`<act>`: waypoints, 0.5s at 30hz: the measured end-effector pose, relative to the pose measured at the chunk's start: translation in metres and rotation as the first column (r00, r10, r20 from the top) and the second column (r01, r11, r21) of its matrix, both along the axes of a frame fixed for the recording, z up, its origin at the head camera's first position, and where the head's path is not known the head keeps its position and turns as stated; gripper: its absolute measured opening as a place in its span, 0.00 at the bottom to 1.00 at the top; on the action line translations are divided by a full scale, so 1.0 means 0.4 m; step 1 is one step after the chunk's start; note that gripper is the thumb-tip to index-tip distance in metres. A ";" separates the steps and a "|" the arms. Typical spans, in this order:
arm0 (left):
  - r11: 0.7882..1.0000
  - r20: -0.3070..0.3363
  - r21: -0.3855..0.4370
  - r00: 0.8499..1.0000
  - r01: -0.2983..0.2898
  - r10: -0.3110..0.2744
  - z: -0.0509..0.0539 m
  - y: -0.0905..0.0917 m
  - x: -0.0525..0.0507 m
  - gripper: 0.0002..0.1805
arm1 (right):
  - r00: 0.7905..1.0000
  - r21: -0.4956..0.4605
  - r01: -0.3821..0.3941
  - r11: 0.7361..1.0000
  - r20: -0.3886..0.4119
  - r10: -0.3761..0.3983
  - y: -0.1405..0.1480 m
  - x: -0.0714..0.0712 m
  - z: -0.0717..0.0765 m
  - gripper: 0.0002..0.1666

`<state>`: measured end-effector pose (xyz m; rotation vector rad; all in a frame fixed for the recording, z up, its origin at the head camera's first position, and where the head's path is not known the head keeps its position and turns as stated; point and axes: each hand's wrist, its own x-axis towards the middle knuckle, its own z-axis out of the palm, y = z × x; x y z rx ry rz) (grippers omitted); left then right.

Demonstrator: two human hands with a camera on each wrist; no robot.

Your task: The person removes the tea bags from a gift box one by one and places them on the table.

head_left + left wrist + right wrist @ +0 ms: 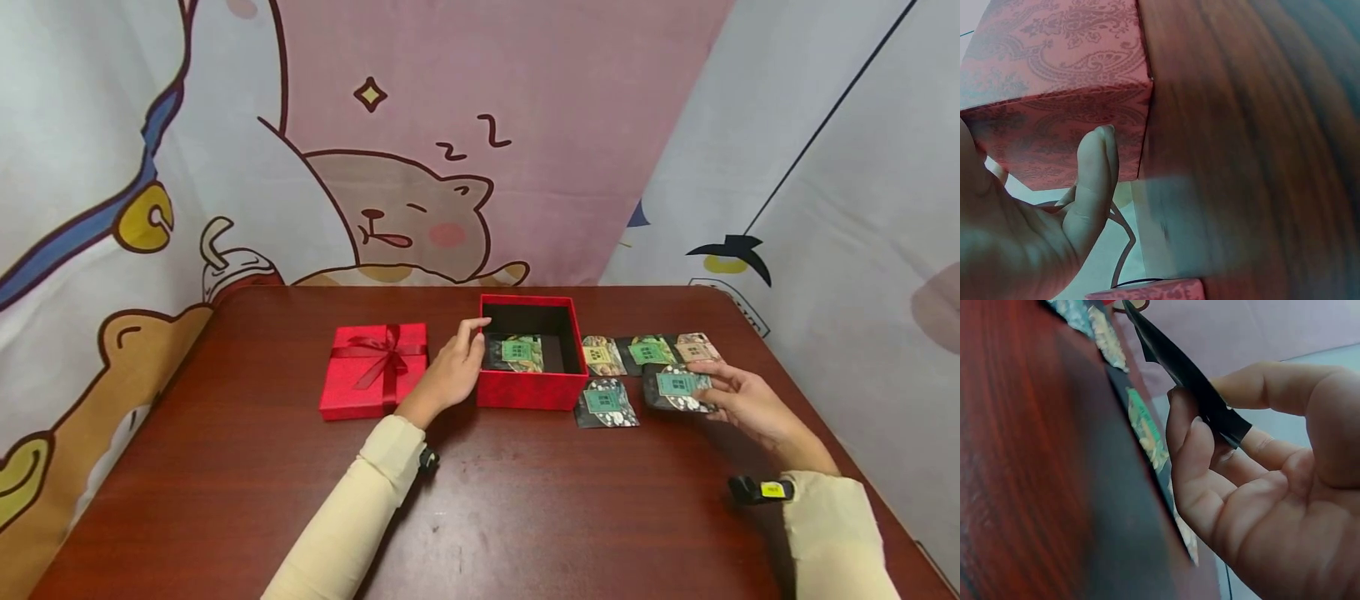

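A red gift box [532, 392] stands lidless, with a dark packet with a green label [517, 353] inside. My left hand [452, 367] holds its left side, one finger over the rim; in the left wrist view the thumb [1094, 169] lies along the patterned outer wall. At the right, my right hand [757, 412] pinches a black packet with a teal label [678, 386] between thumb and fingers. The right wrist view shows this packet [1179, 369] edge-on, lifted off the table. A similar teal-labelled packet [606, 403] lies beside the box's front right corner.
Left of the box lies its red lid [367, 392] with a ribbon bow. Behind the held packet runs a row of packets: yellow-labelled [600, 355], green-labelled [649, 349] and tan-labelled [696, 347]. The brown wooden table [525, 508] meets a cartoon-printed cloth [562, 150] at its back.
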<state>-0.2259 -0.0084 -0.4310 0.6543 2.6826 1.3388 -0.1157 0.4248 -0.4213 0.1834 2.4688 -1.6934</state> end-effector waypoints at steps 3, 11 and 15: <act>1.000 0.004 -0.005 1.000 -0.002 0.002 0.000 0.000 0.000 0.24 | 1.000 0.036 -0.004 0.999 0.002 0.004 0.003 -0.002 -0.018 0.24; 1.000 0.000 -0.001 1.000 0.013 -0.013 -0.001 -0.003 0.000 0.24 | 0.998 0.138 -0.056 0.989 0.038 0.051 -0.001 -0.009 -0.037 0.33; 1.000 -0.005 -0.003 1.000 0.017 -0.017 0.002 -0.003 0.000 0.24 | 0.995 0.173 -0.094 0.980 0.036 0.089 0.000 -0.011 -0.041 0.33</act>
